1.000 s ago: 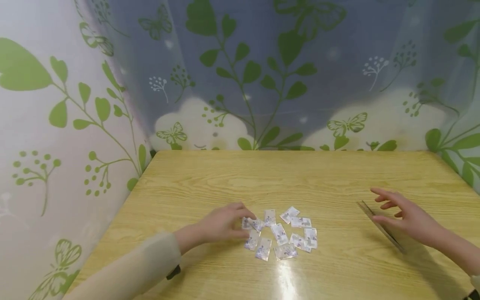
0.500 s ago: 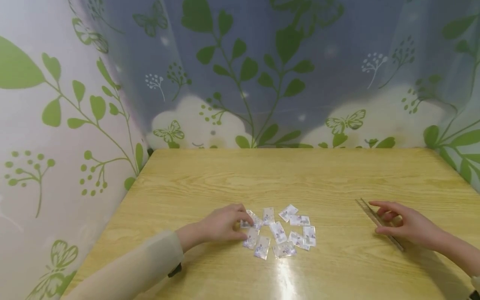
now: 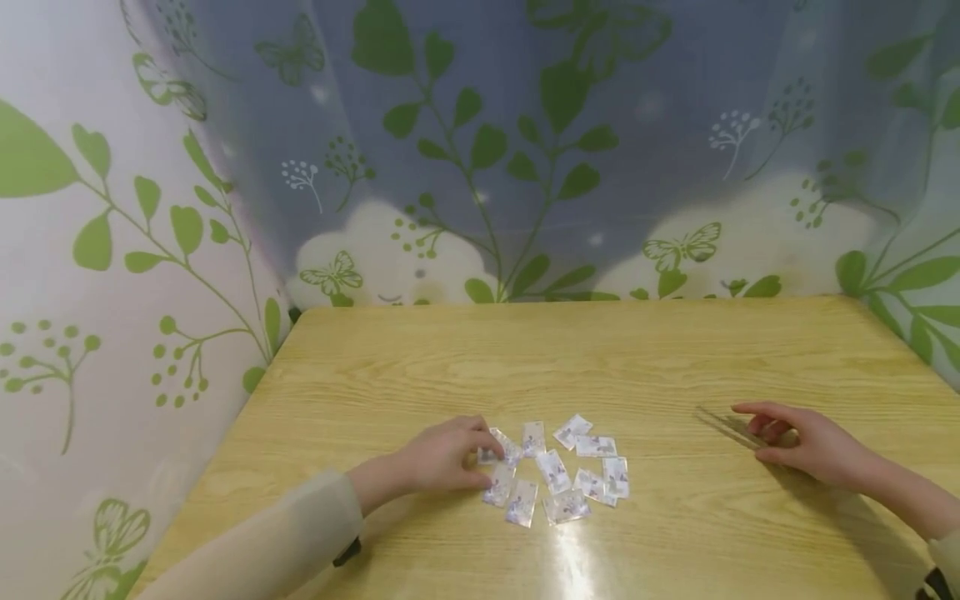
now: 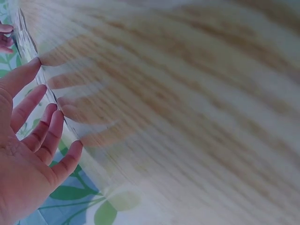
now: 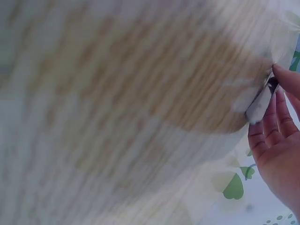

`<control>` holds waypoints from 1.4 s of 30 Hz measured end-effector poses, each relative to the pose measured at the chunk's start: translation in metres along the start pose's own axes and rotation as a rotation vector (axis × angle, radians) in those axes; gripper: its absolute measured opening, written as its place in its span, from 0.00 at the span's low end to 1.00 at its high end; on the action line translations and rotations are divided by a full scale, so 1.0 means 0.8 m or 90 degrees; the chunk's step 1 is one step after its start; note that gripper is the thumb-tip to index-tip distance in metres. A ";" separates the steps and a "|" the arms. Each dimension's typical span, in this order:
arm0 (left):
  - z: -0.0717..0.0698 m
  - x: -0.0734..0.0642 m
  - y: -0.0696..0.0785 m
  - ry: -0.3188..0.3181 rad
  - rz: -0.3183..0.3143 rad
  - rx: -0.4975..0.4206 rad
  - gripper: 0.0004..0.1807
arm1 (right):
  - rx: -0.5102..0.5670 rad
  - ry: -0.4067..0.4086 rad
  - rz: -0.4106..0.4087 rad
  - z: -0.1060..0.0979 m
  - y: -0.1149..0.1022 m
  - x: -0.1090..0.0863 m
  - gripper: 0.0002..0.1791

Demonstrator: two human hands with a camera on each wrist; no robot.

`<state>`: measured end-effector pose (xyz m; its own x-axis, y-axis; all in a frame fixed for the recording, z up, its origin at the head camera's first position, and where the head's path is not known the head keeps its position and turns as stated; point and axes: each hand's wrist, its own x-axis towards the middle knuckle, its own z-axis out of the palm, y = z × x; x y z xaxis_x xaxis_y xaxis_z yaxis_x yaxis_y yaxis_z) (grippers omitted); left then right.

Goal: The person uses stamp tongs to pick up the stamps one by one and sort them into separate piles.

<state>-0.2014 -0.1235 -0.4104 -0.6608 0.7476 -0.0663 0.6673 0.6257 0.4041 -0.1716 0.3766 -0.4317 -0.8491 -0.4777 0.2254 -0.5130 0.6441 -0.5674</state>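
Observation:
Several small, shiny cards with a pale purple print lie in a loose cluster on the wooden table (image 3: 375, 358), among them a card (image 3: 553, 472) near the middle. My left hand (image 3: 450, 457) is at the cluster's left side, fingertips over the leftmost card (image 3: 510, 450). In the left wrist view its fingers (image 4: 47, 140) are spread and loosely bent, tips down at the surface. Over on the right, my right hand (image 3: 817, 450) pinches a pair of thin metal tweezers (image 3: 723, 425) between thumb and fingers. Their prongs point left and away; the rear end is hidden by the hand.
Behind the table hangs a blue and white curtain (image 3: 450, 167) with green leaves and butterflies. A pale leaf-patterned cloth (image 3: 135, 375) borders the left side. Bright glare (image 3: 573, 558) shows on the tabletop in front of the cards.
My right hand has closed on the tweezers, which have shifted left and turned flatter. My left hand has settled slightly at the leftmost cards. The cards keep their arrangement.

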 end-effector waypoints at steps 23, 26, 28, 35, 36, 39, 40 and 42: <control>-0.003 0.003 0.000 -0.002 0.002 0.001 0.18 | -0.051 0.005 0.077 0.006 -0.013 0.018 0.09; 0.000 0.001 0.001 0.002 -0.003 0.001 0.18 | -0.049 0.019 0.039 0.005 -0.016 0.025 0.11; 0.001 0.001 0.001 0.006 -0.004 0.002 0.18 | -0.050 0.030 0.016 0.004 -0.021 0.031 0.12; 0.001 -0.001 0.002 0.005 -0.007 0.003 0.18 | -0.044 0.052 -0.019 -0.006 -0.049 0.061 0.14; 0.001 -0.001 0.002 0.005 -0.006 0.003 0.18 | -0.041 0.053 -0.028 -0.008 -0.054 0.066 0.14; 0.000 -0.002 0.002 0.007 -0.003 0.004 0.18 | -0.017 0.046 -0.033 -0.013 -0.067 0.081 0.14; 0.000 -0.002 0.002 0.008 -0.001 0.004 0.18 | -0.005 0.041 -0.032 -0.015 -0.072 0.086 0.13; 0.000 -0.002 0.003 0.010 0.002 0.006 0.18 | 0.015 0.025 -0.026 -0.018 -0.081 0.095 0.12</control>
<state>-0.1989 -0.1233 -0.4091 -0.6641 0.7459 -0.0514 0.6722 0.6258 0.3957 -0.2048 0.3070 -0.3666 -0.8318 -0.4797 0.2793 -0.5450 0.6103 -0.5748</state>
